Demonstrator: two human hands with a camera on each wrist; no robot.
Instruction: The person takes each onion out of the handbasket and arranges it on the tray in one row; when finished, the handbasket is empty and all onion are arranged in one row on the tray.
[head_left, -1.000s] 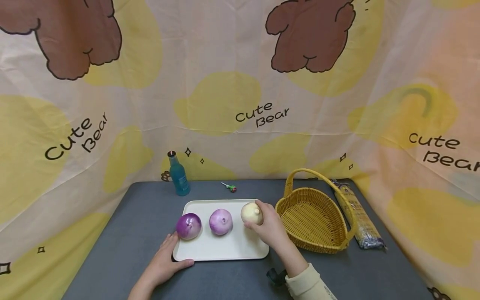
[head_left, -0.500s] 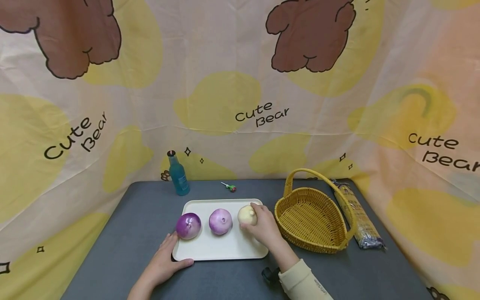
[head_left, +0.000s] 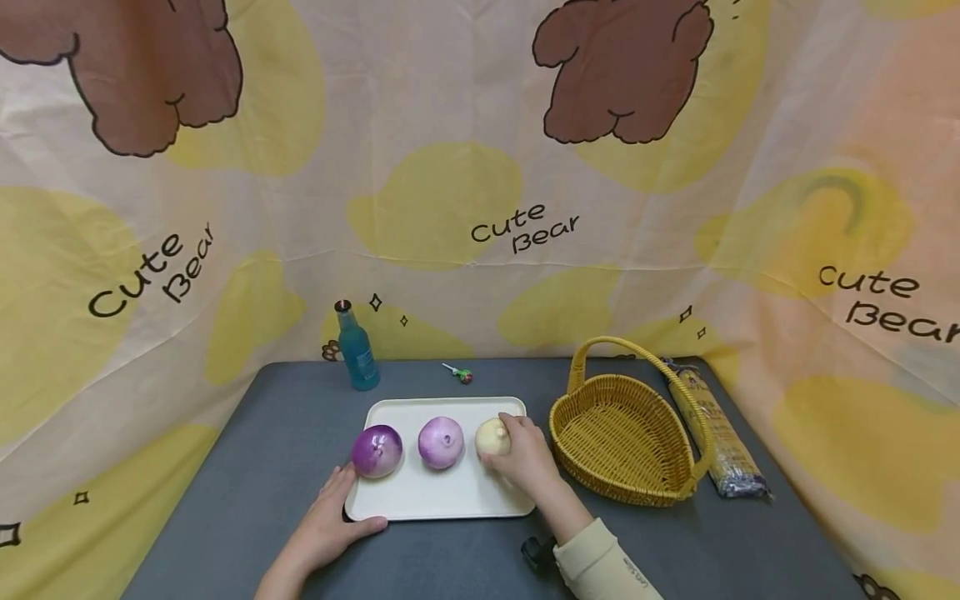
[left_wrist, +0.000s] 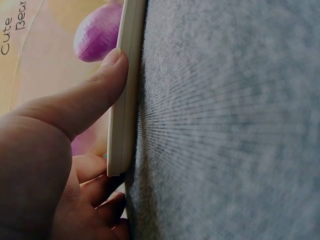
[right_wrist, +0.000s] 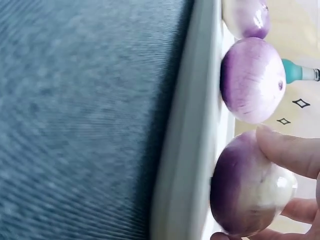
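Observation:
A white rectangular tray (head_left: 450,500) lies on the table. On it stand a purple onion (head_left: 377,452) at the left and a paler purple onion (head_left: 441,442) in the middle. My right hand (head_left: 523,457) grips a third onion (head_left: 492,438), cream on top, at the tray's right end. In the right wrist view this onion (right_wrist: 250,187) is purple below, with the thumb and fingers around it. My left hand (head_left: 324,523) rests at the front left corner, thumb along the front rim. In the left wrist view the thumb of the left hand (left_wrist: 80,107) touches the rim.
A yellow wicker basket (head_left: 626,492) with a tall handle stands right of the tray. Beyond it lies a long yellow packet (head_left: 720,433). A blue bottle (head_left: 358,350) and a small lollipop-like item (head_left: 460,374) are behind the tray. A printed cloth hangs behind the table.
My right hand has moved slightly left and down with the third onion, bringing it closer to the middle one. The left hand and the tray have stayed in place.

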